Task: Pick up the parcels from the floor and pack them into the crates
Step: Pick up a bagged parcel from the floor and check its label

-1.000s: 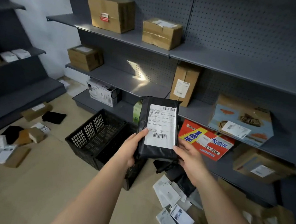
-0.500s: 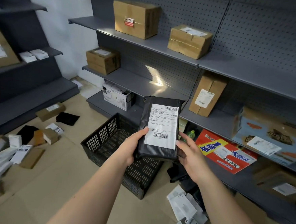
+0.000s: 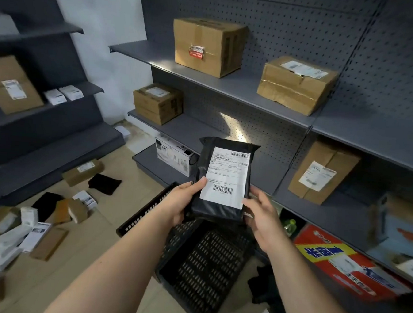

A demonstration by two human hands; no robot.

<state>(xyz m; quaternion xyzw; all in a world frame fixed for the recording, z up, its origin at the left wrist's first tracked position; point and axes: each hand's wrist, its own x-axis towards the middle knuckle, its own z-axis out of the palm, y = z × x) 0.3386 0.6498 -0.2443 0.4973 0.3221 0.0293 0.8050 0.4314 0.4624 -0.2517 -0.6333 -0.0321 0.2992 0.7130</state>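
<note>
The left hand [image 3: 182, 203] had its fingers clamped on the lower left edge of the black plastic mailer parcel with a white label [image 3: 226, 179], thumb on the label; the right hand [image 3: 263, 221] gripped its lower right corner. The parcel stood upright over the black perforated plastic crate [image 3: 205, 266] on the beige floor [image 3: 99, 283]. Lowering it flat into a crate corner would likely save room.

Stockroom lined with dark grey shelving
Pegboard-backed shelves [image 3: 244, 90] run from 12 to 3 o'clock, a second rack [image 3: 30, 149] stands at 9, white wall [image 3: 106, 39] at 11, tan floor [image 3: 45, 279] at 7, and a light patch [image 3: 232, 126] on the pegboard near centre.
</note>
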